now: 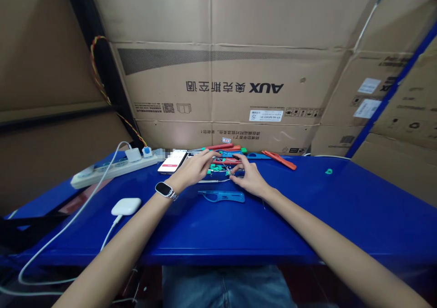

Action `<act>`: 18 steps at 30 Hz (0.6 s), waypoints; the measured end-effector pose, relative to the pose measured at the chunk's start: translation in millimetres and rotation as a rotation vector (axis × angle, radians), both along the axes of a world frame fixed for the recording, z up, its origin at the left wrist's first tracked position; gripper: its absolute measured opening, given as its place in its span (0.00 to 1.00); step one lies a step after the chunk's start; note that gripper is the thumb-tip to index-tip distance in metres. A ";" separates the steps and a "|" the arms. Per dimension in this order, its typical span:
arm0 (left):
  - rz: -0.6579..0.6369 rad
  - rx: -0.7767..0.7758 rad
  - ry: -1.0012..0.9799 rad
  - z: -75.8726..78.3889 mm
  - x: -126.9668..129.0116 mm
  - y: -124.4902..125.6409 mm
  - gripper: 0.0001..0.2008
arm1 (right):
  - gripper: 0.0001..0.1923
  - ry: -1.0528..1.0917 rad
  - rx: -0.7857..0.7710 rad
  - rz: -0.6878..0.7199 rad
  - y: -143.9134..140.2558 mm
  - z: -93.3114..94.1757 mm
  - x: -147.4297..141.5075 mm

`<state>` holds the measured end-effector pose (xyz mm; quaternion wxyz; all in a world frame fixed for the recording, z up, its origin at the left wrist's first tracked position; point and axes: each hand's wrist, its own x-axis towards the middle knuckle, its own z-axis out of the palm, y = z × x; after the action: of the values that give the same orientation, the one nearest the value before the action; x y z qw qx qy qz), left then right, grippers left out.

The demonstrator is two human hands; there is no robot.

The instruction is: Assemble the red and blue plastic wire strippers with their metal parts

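My left hand (195,168), with a smartwatch (165,190) on its wrist, reaches over a cluster of red and green hand tools (223,159) at the far side of the blue table (307,217); its fingertips touch them. Just to its right, my right hand (248,177) pinches a small metal part with thin wire (229,174) between thumb and fingers. A blue flat tool (221,195) lies on the table just in front of both hands. Whether my left hand grips anything is hidden by the fingers.
A phone (172,160) with a lit screen lies left of the hands. A white power strip (112,167) and white charger case (126,206) with cables sit at the left. An orange tool (279,159) and a small green piece (328,171) lie to the right. Cardboard boxes (218,89) wall the back.
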<state>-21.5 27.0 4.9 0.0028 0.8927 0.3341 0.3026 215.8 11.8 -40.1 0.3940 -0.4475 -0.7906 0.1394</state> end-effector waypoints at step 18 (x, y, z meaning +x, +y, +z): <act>0.085 -0.006 0.137 10.3 -1.9 -19.0 0.09 | 0.15 -0.100 -0.007 0.042 -9.8 7.3 -2.7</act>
<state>-23.5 8.0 15.2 -0.0301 0.8962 0.3721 0.2396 213.1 2.0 -32.8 0.3495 -0.4386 -0.8180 0.1280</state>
